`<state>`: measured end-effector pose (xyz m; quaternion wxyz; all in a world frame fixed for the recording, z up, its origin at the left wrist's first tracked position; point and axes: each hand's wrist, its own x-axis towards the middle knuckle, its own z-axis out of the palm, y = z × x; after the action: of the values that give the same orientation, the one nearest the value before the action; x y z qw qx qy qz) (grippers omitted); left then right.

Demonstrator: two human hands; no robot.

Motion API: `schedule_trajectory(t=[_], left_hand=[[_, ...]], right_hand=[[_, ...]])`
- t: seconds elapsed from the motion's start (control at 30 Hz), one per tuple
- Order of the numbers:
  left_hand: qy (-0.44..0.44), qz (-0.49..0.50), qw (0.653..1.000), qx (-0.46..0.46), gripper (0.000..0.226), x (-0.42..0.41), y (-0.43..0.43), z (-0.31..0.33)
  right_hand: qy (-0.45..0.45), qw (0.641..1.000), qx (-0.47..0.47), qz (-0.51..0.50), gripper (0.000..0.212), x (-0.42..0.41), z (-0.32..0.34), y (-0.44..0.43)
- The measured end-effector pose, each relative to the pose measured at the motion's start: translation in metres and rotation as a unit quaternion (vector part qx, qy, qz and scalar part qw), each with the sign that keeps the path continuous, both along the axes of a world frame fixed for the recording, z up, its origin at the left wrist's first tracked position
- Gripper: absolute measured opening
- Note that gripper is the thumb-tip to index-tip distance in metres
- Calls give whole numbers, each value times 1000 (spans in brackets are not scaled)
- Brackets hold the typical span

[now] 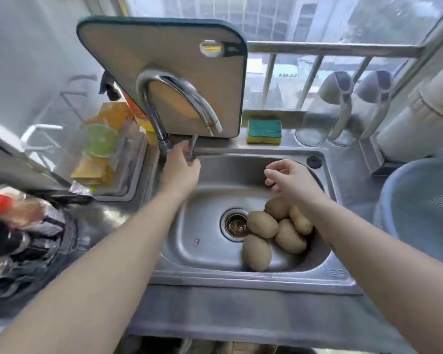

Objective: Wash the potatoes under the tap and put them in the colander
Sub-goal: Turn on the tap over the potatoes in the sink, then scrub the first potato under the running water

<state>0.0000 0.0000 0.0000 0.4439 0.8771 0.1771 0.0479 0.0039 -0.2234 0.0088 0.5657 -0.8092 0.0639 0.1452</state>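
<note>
Left hand [180,166] reaching far, fingers curling round tap lever [193,146] below tap [174,90].
Right hand [292,178] hovering over sink [202,251], fingers loosely bent, holding nothing.
Five potatoes [274,231] lying clustered in basin, just right of drain [235,224], under right forearm.
Blue colander [420,208] sitting on counter right of sink, apart from potatoes.
Sponge [264,131] resting on far ledge beside cutting board [164,52].

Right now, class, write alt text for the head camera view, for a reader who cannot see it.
A person's left hand grips the tap lever at the back of a steel sink, while the right hand hovers, holding nothing, above a pile of potatoes beside the drain. A blue colander stands on the counter at right.
</note>
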Motion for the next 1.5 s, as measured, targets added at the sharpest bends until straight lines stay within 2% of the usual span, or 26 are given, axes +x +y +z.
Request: schedule_trajectory(t=[0.1,0.17,0.33,0.47,0.87,0.97,1.07,1.1,1.17,1.27,1.4,1.5], left_hand=[[43,-78,994,65,46,22,10,2],[64,-117,986,96,46,30,11,2],[2,-163,972,172,28,32,22,-10],[4,-219,957,188,37,20,18,-21],[79,-251,932,249,54,18,23,-23],[71,-198,960,187,58,11,19,-21],[56,-57,992,96,53,-13,8,-27],[76,-29,994,74,50,-22,5,-32],[158,-52,984,66,43,-40,1,-48],[271,-127,952,63,35,-63,-7,-65],[288,-132,947,61,34,-75,-15,-73],[286,-127,948,62,33,-76,-16,-77]], right_hand=[[5,1000,-9,-22,3,6,-1,0],[14,1000,-9,-27,6,6,-4,-2],[27,999,-21,-34,8,8,-7,-5],[32,998,-26,-40,8,9,-9,-6],[39,998,-46,-30,7,8,-13,-12],[36,997,-71,-19,9,7,-19,-17],[31,986,-158,45,15,5,-42,-25],[37,973,-209,90,19,4,-52,-27],[50,924,-320,203,26,3,-75,-28],[9,808,-463,363,33,6,-104,-25],[-41,725,-536,431,51,15,-131,-14],[-56,682,-565,460,48,24,-145,-6]])
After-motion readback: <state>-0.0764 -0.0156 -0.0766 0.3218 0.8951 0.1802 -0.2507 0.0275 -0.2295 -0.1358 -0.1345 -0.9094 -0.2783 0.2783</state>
